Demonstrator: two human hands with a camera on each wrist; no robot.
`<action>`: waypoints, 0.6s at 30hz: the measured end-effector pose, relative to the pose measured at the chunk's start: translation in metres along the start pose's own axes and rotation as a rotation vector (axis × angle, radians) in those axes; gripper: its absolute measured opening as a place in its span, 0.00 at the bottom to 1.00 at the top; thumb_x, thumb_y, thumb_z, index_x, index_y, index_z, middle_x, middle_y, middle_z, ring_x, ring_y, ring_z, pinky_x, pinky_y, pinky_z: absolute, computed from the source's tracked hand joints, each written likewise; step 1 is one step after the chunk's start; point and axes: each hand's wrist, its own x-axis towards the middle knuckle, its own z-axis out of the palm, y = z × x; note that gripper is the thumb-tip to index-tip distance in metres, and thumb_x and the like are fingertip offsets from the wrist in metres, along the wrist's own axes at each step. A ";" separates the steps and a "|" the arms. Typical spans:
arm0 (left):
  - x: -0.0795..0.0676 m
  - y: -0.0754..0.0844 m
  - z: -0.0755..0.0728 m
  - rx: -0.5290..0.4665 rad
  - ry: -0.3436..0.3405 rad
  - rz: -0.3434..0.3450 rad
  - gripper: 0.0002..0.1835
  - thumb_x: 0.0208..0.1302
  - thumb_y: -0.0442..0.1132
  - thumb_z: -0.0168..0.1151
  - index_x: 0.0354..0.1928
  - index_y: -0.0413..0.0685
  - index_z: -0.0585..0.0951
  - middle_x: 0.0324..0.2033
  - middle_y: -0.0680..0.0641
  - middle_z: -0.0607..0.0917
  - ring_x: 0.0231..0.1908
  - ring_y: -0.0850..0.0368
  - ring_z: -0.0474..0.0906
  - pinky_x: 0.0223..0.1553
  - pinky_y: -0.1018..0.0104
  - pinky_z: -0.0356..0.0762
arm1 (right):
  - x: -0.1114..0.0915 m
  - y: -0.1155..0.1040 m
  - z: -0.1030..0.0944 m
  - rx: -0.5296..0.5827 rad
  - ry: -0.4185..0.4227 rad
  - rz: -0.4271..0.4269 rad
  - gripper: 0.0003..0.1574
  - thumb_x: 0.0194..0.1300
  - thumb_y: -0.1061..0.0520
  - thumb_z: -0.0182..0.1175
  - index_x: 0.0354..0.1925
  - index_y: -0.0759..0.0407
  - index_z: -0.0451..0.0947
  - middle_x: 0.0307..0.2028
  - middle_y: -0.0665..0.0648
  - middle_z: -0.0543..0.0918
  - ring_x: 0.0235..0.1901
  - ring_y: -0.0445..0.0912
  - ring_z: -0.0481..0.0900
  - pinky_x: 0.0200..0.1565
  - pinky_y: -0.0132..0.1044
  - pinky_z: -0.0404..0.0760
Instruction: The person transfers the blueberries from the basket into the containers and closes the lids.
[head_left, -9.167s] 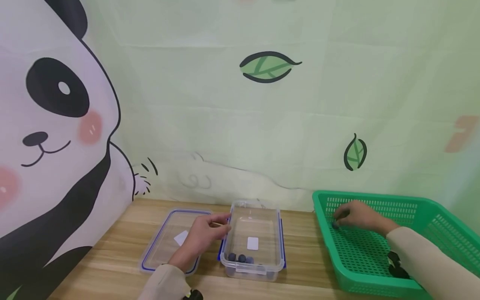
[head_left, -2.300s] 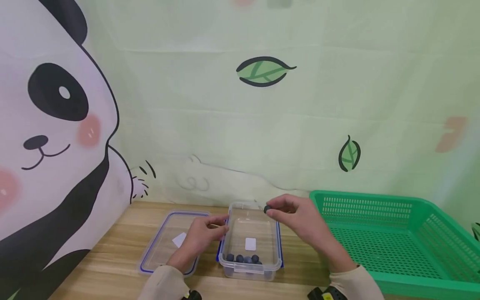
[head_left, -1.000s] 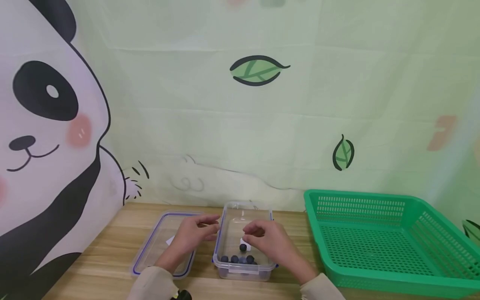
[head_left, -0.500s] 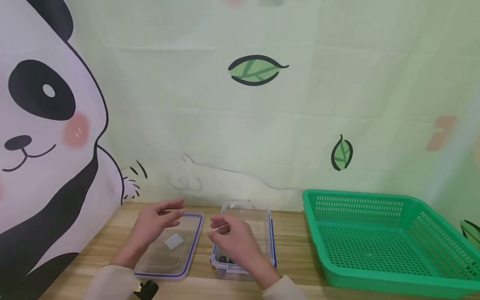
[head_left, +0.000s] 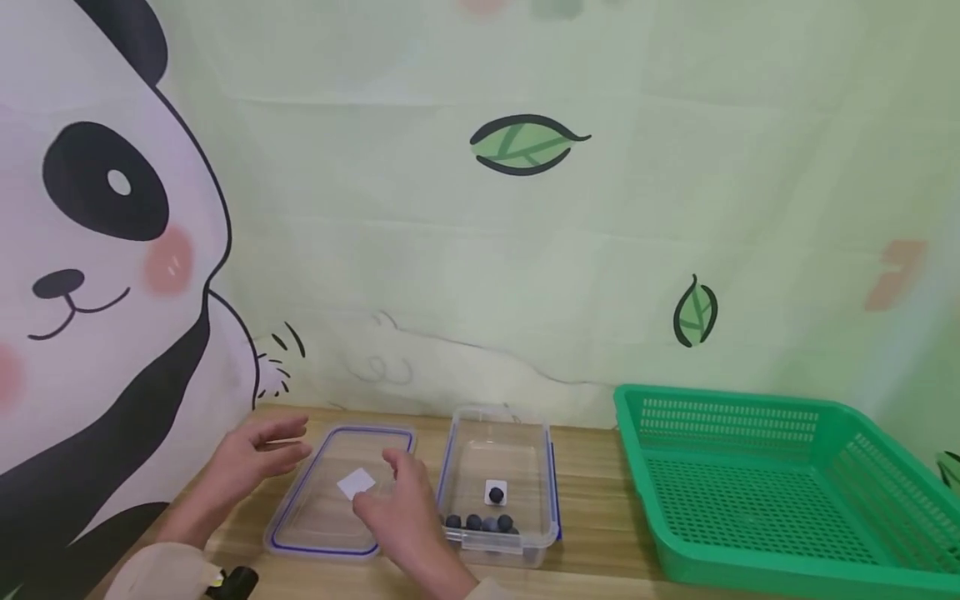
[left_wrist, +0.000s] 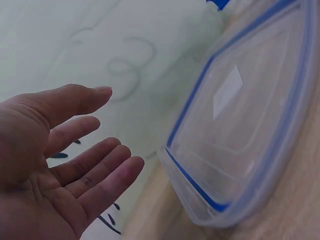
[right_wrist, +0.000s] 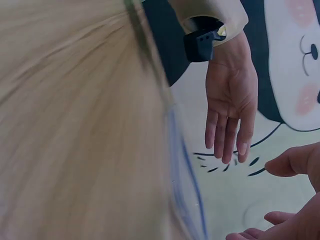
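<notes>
A clear plastic container (head_left: 517,458) stands mid-table with several blueberries (head_left: 474,522) at its near end and one blueberry (head_left: 496,495) on the white label. To its left lies the clear lid (head_left: 315,521) with a blue seal and a white label. My left hand (head_left: 247,458) hovers by the lid's left edge; the left wrist view shows this hand (left_wrist: 75,165) with loosely extended fingers and nothing in them. Over the lid's right side my right hand (head_left: 408,517) has thumb and fingers apart, holding nothing. In the right wrist view the right hand (right_wrist: 300,215) is partly cut off.
A green perforated basket (head_left: 750,500) sits on the right of the wooden table (head_left: 592,508); no berries show in it. Behind the table hangs a pale green cloth (head_left: 360,192) printed with a panda and leaves.
The right hand carried a blueberry from the basket and let it go in the container, then moved left over the lid. The left hand left the container's side and moved left past the lid.
</notes>
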 end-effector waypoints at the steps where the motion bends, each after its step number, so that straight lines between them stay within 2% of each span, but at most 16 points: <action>1: 0.000 -0.003 -0.001 0.014 -0.007 -0.017 0.32 0.74 0.36 0.68 0.72 0.26 0.71 0.68 0.25 0.74 0.53 0.58 0.85 0.50 0.64 0.87 | 0.000 0.002 0.001 -0.006 0.005 0.019 0.41 0.54 0.60 0.72 0.67 0.64 0.75 0.62 0.64 0.77 0.60 0.61 0.77 0.62 0.63 0.77; 4: 0.000 -0.011 -0.002 0.056 -0.033 -0.057 0.32 0.74 0.37 0.69 0.72 0.25 0.71 0.68 0.26 0.75 0.58 0.44 0.84 0.50 0.63 0.87 | -0.001 0.006 0.003 -0.008 0.015 0.056 0.43 0.54 0.61 0.72 0.68 0.63 0.74 0.64 0.67 0.75 0.59 0.61 0.77 0.62 0.64 0.77; 7: 0.000 -0.016 -0.001 0.094 -0.049 -0.087 0.32 0.73 0.37 0.70 0.71 0.26 0.72 0.67 0.28 0.76 0.60 0.38 0.82 0.49 0.63 0.87 | -0.001 0.011 0.006 -0.015 0.024 0.058 0.43 0.53 0.62 0.72 0.68 0.65 0.74 0.63 0.67 0.74 0.58 0.60 0.77 0.62 0.63 0.77; 10: 0.000 -0.021 -0.002 0.102 -0.053 -0.101 0.32 0.72 0.36 0.70 0.70 0.24 0.72 0.66 0.26 0.77 0.59 0.37 0.82 0.48 0.62 0.88 | 0.000 0.017 0.009 -0.033 0.025 0.052 0.43 0.52 0.63 0.72 0.67 0.68 0.73 0.61 0.67 0.74 0.59 0.62 0.76 0.63 0.63 0.76; 13: 0.002 -0.026 -0.003 0.129 -0.044 -0.134 0.30 0.71 0.34 0.70 0.69 0.24 0.74 0.63 0.25 0.78 0.55 0.41 0.84 0.47 0.59 0.89 | 0.001 0.025 0.012 -0.069 0.013 0.060 0.42 0.52 0.65 0.71 0.66 0.71 0.73 0.59 0.69 0.74 0.60 0.64 0.76 0.65 0.63 0.75; 18: 0.003 -0.032 -0.005 0.193 -0.070 -0.212 0.27 0.68 0.31 0.71 0.66 0.27 0.77 0.57 0.27 0.82 0.50 0.46 0.85 0.46 0.56 0.89 | 0.003 0.035 0.017 -0.128 -0.010 0.057 0.38 0.54 0.72 0.63 0.65 0.72 0.74 0.58 0.71 0.76 0.61 0.66 0.75 0.66 0.63 0.74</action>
